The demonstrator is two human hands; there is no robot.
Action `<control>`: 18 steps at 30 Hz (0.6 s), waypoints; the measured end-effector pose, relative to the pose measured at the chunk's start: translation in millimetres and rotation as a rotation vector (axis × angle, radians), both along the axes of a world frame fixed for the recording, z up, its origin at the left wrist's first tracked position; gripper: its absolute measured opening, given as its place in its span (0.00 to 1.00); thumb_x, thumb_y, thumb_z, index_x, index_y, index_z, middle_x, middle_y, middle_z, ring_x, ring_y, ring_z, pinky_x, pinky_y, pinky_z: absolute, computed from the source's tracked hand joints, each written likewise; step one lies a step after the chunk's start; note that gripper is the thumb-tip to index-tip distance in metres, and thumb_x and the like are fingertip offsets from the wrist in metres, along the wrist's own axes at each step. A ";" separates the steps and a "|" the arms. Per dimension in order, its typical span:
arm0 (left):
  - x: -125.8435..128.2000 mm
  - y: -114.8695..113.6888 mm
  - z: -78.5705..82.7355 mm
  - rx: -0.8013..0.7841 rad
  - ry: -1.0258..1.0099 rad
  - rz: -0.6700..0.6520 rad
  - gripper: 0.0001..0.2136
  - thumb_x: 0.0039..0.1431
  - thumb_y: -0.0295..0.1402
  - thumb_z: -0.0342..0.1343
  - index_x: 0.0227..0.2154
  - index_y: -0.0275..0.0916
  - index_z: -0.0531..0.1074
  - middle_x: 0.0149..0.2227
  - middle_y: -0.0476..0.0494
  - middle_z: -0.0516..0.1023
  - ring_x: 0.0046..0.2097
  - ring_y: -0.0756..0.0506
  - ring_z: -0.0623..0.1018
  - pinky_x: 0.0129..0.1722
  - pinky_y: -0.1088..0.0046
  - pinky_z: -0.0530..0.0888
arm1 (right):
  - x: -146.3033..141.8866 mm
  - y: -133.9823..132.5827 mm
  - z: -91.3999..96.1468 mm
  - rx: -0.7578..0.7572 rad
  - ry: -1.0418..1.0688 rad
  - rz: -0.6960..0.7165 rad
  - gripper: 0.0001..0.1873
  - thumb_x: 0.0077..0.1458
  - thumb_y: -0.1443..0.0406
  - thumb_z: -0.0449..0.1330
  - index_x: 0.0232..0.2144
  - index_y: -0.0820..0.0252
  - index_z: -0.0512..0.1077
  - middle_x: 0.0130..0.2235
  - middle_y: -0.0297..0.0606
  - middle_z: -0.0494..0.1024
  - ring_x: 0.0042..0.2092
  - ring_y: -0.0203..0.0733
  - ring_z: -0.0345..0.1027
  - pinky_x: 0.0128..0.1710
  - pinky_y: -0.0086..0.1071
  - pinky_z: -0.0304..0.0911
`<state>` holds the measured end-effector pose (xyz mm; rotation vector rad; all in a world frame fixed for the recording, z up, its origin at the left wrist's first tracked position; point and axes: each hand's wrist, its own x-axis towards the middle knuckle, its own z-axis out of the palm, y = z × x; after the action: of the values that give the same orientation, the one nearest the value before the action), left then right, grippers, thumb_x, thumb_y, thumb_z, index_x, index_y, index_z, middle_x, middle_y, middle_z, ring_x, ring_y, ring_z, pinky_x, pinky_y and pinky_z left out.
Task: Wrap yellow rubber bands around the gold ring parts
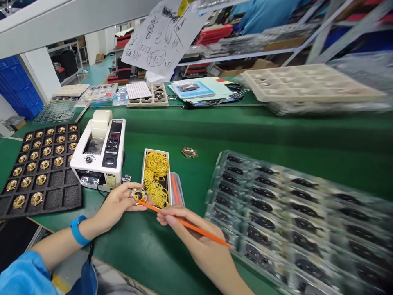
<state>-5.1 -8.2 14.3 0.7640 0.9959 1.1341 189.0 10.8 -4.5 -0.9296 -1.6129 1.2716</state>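
My left hand (116,205), with a blue band on the wrist, pinches a round gold-rimmed watch case (135,192) that has yellow in its middle. In my right hand (199,237) is a slim orange pointed stick (211,236), gripped like a pen. Its tip touches or hovers just over the watch case; I cannot tell which. Right behind the watch case stands a white box (168,164) full of thin yellow rings (156,164). Another gold-rimmed round watch part (189,153) lies alone on the green table, beyond the box.
A white tape dispenser (80,159) stands behind my left hand. Left of it lies a black foam tray (72,196) with rows of gold watch parts. At right is a clear plastic tray (215,184) of dark parts. A beige tray (307,82) and papers (215,90) occupy the back ledge.
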 end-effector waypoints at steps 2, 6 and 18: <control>0.5 -1.3 -0.1 0.019 -0.001 -0.003 0.17 0.52 0.33 0.62 0.46 0.41 0.72 0.40 0.45 0.82 0.42 0.47 0.82 0.50 0.65 0.76 | -1.1 -2.3 -3.6 0.070 -0.008 -0.021 0.14 0.58 0.53 0.59 0.28 0.55 0.78 0.29 0.39 0.79 0.30 0.42 0.75 0.32 0.32 0.73; 1.3 -2.1 -1.3 0.074 0.012 -0.004 0.16 0.54 0.34 0.61 0.46 0.41 0.71 0.41 0.45 0.81 0.45 0.47 0.81 0.49 0.68 0.76 | 2.2 -3.1 -7.4 0.193 -0.013 -0.048 0.09 0.60 0.61 0.59 0.32 0.53 0.78 0.30 0.39 0.81 0.31 0.42 0.75 0.32 0.31 0.74; -0.6 -2.9 -3.1 0.160 0.084 0.021 0.22 0.58 0.40 0.59 0.54 0.41 0.65 0.47 0.40 0.78 0.50 0.43 0.79 0.55 0.62 0.72 | 4.3 -6.9 1.0 0.712 -0.097 0.051 0.20 0.54 0.77 0.60 0.46 0.53 0.76 0.36 0.38 0.83 0.36 0.44 0.79 0.38 0.35 0.77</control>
<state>-5.7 -11.1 11.2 0.9381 0.9930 1.2183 193.3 3.9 -3.5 -0.5034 -1.9739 0.5950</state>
